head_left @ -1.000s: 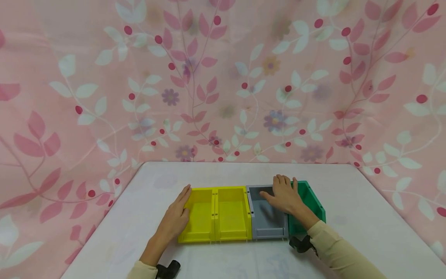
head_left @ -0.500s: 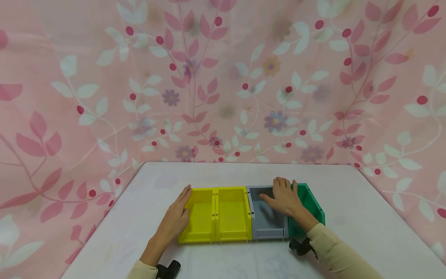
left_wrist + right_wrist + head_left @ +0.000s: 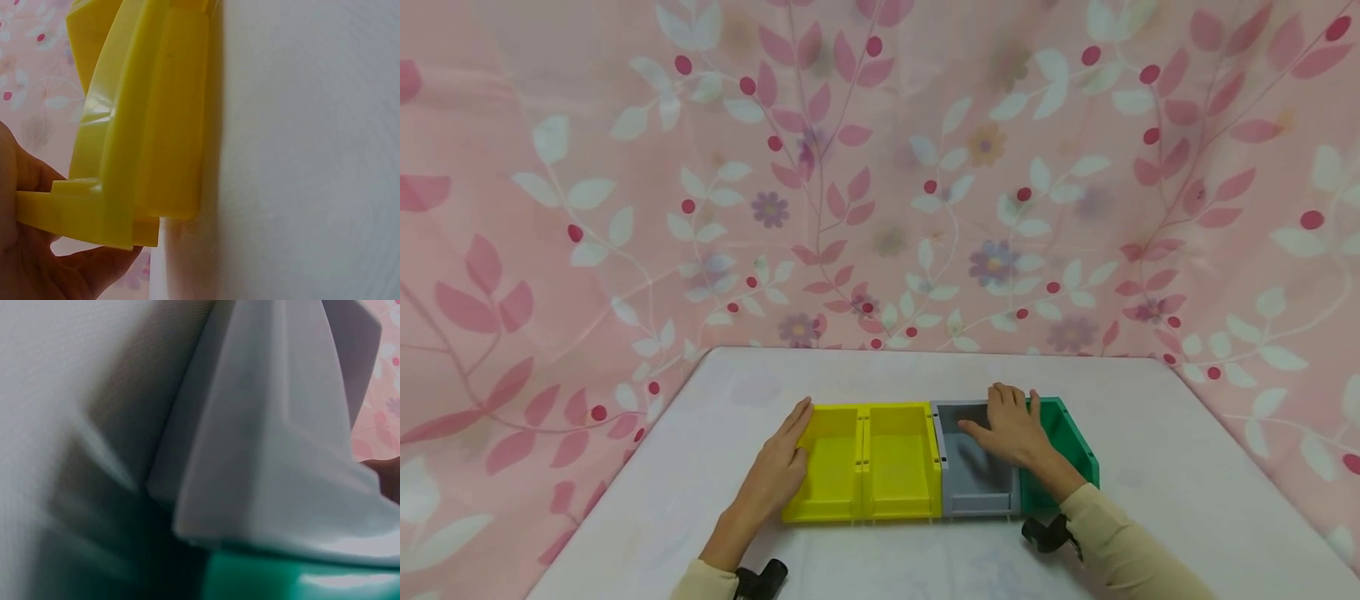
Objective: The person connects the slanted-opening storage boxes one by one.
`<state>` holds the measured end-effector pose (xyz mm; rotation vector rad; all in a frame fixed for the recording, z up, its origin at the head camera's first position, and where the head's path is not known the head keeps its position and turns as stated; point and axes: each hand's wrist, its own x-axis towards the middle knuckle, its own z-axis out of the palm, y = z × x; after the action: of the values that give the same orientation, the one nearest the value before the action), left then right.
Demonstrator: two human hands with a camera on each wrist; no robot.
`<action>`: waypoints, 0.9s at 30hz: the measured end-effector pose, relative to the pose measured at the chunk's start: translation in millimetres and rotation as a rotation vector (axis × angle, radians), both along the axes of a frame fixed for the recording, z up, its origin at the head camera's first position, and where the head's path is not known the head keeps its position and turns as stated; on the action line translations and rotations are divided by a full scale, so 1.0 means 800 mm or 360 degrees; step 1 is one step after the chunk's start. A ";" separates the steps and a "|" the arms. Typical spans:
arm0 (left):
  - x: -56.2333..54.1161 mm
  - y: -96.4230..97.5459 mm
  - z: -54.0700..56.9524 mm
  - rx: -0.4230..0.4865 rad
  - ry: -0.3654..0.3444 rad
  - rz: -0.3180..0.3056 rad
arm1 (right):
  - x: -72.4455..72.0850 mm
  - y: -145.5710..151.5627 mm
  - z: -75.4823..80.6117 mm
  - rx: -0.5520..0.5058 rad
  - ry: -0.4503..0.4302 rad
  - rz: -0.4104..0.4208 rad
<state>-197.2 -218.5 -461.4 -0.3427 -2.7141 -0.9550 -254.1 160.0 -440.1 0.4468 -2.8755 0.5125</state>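
In the head view, two yellow bins (image 3: 901, 458), a grey bin (image 3: 981, 503) and a green bin (image 3: 1063, 442) stand side by side in a row. My left hand (image 3: 773, 473) lies along the outer left wall of the end yellow bin, fingers straight. The left wrist view shows that yellow wall (image 3: 175, 119) between parts of the hand (image 3: 81, 269). Over the wall where grey and green meet rests my right hand (image 3: 1017, 435), fingers spread, its thumb above the grey bin. The grey (image 3: 237, 456) and green (image 3: 250, 578) bins touch in the right wrist view; most of that hand is hidden.
The bins stand on a white-covered table (image 3: 1172, 467). Behind it hangs a pink floral cloth (image 3: 880, 183). Each wrist wears a black camera, one near the left cuff (image 3: 763, 577) and one beside the right cuff (image 3: 1047, 532).
The green bin and my right hand have shifted slightly toward me, bringing the green bin's back edge closer in line with the grey one. My left hand stays in place.
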 end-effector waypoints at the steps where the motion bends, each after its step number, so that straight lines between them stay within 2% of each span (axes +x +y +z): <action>1: -0.001 0.000 0.000 0.0000 0.0003 -0.0003 | 0.000 0.001 0.001 -0.0003 0.0003 -0.0002; 16: -0.001 0.005 0.001 0.0005 0.0003 -0.0001 | -0.001 0.005 0.001 -0.0006 -0.0012 -0.0009; 22: -0.001 0.005 0.003 -0.0004 -0.0001 -0.0001 | -0.002 0.008 -0.001 -0.0065 0.0000 0.0021; 27: -0.001 0.007 0.013 -0.0028 -0.0007 0.0085 | 0.000 0.019 0.010 -0.0185 0.0104 0.0107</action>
<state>-197.7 -213.0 -451.2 -0.2703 -2.7226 -0.9191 -254.1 175.0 -431.9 0.5317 -2.7587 0.6596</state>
